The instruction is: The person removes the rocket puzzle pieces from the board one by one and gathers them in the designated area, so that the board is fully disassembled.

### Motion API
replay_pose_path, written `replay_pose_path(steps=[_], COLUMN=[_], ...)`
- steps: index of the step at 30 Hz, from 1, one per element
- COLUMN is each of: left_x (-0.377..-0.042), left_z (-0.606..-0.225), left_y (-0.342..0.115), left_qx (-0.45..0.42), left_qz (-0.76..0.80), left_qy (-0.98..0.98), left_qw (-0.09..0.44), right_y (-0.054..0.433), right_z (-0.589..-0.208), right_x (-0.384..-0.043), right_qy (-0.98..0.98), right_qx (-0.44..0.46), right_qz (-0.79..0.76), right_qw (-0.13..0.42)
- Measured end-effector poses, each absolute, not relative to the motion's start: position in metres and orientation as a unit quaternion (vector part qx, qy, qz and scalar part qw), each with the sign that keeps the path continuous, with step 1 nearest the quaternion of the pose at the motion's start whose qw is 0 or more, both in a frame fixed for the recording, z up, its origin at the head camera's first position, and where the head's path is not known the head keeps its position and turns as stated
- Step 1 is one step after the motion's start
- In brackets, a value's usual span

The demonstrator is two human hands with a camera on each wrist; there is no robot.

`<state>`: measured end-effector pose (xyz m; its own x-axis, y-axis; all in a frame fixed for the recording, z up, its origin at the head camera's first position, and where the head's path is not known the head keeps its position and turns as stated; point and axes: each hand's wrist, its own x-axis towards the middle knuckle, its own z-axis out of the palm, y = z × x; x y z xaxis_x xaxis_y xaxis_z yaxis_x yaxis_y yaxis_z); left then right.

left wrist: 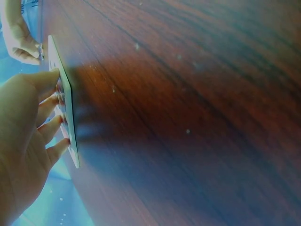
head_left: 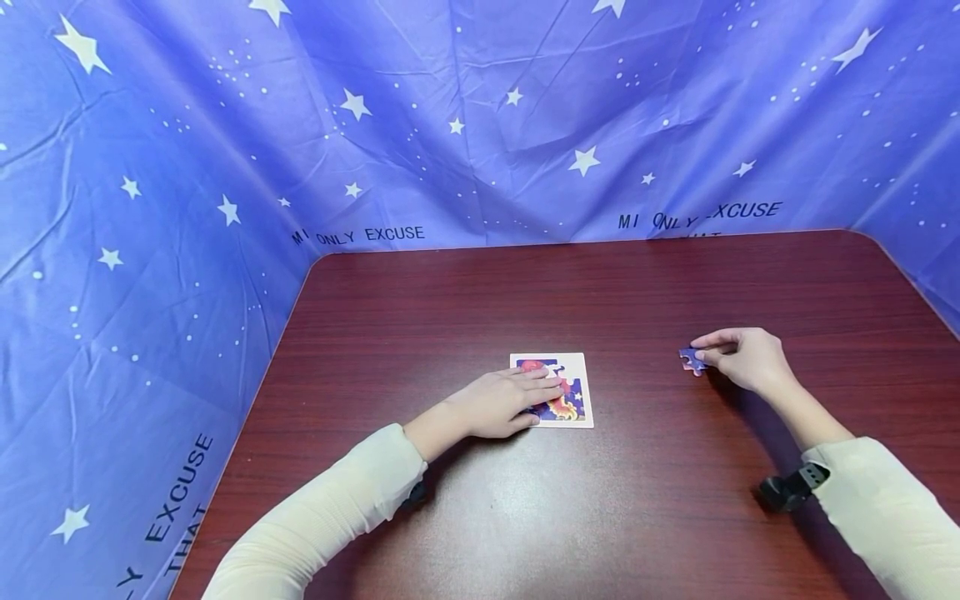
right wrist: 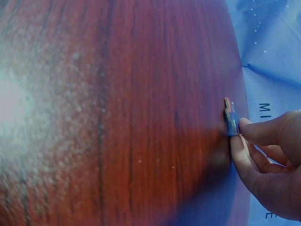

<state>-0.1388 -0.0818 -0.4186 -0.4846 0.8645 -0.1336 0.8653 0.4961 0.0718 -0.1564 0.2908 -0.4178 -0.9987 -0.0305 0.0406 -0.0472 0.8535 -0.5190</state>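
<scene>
A square jigsaw puzzle board point(head_left: 588, 408) with a white border lies on the table, its picture red, yellow and purple, with a white gap near the upper right. My left hand point(head_left: 504, 402) rests on its left part with fingers extended, hiding some of the picture. In the left wrist view the fingertips touch the face of the puzzle board point(left wrist: 70, 108). Off to the right, my right hand point(head_left: 742, 360) pinches a purple puzzle piece point(head_left: 692, 361) between thumb and fingers. The right wrist view shows that puzzle piece point(right wrist: 231, 117) edge-on at the fingertips.
The dark red wooden table point(head_left: 420, 308) has rounded far corners. A blue curtain point(head_left: 480, 125) with white stars and lettering hangs behind it and along the sides. A black wrist camera point(head_left: 793, 487) is strapped at the right sleeve.
</scene>
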Motion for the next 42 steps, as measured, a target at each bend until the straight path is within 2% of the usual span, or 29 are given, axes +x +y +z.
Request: replay_pose_path(steps=[19, 31, 37, 42], left_x=[-0.139, -0.138, -0.133, -0.131], left_z=[-0.419, -0.416, -0.417, -0.418], left_y=[-0.082, -0.092, -0.102, -0.108], left_qx=[0.497, 0.483, 0.485, 0.487], left_qz=[0.019, 0.035, 0.046, 0.046], left_qy=[0.863, 0.869, 0.868, 0.867], left_qw=[0.088, 0.103, 0.095, 0.089], right_y=[0.28, 0.239, 0.214, 0.193], right_z=[-0.41, -0.405, -0.404, -0.407], right_x=[-0.154, -0.159, -0.165, -0.168], right_qy=[-0.954, -0.935, -0.929, -0.915], right_qx=[0.017, 0.056, 0.079, 0.092], right_qz=[0.299, 0.35, 0.362, 0.39], right_qw=[0.017, -0.008, -0.015, -0.041])
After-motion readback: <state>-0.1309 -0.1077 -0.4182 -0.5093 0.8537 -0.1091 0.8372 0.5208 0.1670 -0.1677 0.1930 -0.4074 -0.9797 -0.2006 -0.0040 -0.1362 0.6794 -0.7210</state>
